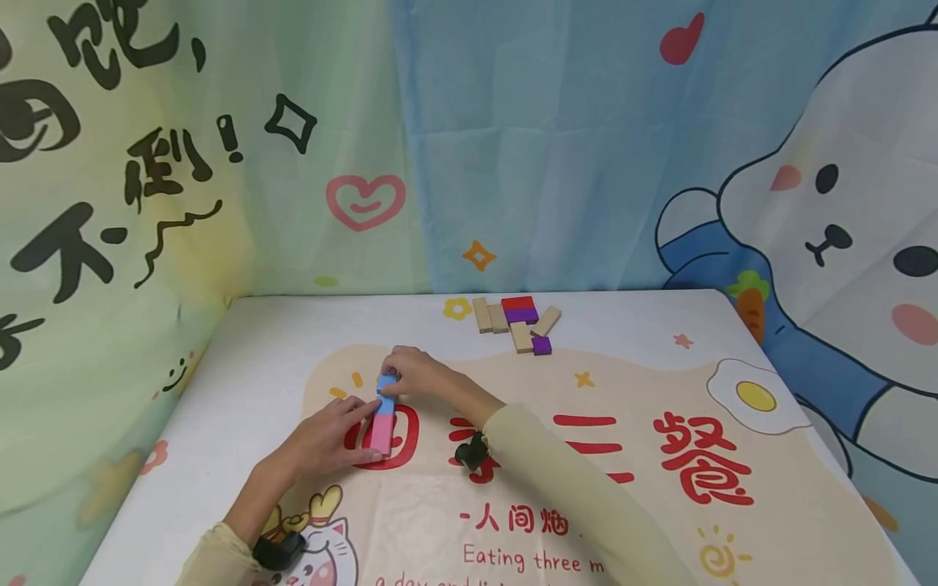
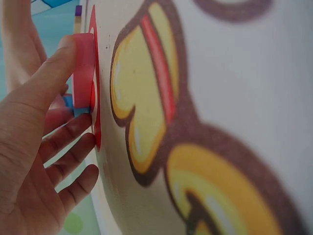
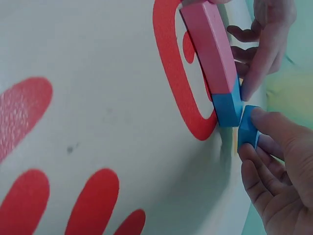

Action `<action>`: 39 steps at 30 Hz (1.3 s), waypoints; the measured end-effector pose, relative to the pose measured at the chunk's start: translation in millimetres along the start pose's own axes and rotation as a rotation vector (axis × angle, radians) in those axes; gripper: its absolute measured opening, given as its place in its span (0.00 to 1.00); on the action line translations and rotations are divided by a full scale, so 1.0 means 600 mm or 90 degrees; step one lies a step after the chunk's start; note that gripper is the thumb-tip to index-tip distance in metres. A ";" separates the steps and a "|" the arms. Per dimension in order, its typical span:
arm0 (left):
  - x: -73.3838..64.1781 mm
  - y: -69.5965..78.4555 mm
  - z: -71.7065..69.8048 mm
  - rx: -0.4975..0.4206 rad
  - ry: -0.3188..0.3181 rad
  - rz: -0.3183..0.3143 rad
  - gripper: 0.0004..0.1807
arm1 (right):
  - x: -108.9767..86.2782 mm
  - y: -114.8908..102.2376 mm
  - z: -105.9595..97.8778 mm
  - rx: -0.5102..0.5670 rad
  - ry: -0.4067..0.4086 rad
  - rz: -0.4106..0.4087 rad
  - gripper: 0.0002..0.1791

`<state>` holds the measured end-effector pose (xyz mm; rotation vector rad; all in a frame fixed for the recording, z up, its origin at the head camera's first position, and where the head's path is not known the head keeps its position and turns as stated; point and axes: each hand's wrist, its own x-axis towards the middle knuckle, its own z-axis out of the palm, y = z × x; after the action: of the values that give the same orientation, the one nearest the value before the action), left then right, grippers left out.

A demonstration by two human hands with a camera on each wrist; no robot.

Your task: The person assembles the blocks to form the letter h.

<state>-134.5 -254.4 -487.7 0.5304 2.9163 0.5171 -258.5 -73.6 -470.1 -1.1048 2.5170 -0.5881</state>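
A pink block [image 1: 382, 433] lies on the printed tablecloth, with a small blue block [image 3: 227, 110] against its far end in one row. My left hand [image 1: 330, 435] holds this row from the left: the thumb is on the pink block's near end, and the index finger touches the side by the blue block. Its other fingers stay loosely spread, as the left wrist view shows. Just beyond the row, my right hand [image 1: 421, 376] pinches another blue block [image 3: 248, 128] between thumb and fingers. A narrow gap separates that block from the row in the right wrist view.
Toward the back of the table lies a loose group of blocks: several plain wooden blocks [image 1: 521, 337], a red block [image 1: 517, 303], a purple block [image 1: 522, 316] beside it and a smaller purple block [image 1: 541, 346]. A printed curtain [image 1: 513, 163] hangs behind the table.
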 end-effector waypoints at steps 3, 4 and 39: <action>0.001 -0.001 0.000 0.000 -0.002 0.001 0.48 | 0.002 -0.004 0.002 0.003 -0.011 0.008 0.17; 0.001 0.000 0.000 0.000 -0.003 0.000 0.48 | 0.002 -0.005 0.003 0.005 -0.012 0.011 0.17; 0.002 0.000 0.000 -0.013 0.001 -0.009 0.48 | -0.003 0.008 0.017 0.031 -0.012 0.015 0.18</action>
<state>-135.7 -254.1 -487.8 0.5077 2.9112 0.5447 -255.4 -71.6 -481.1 -1.0573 2.4833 -0.6256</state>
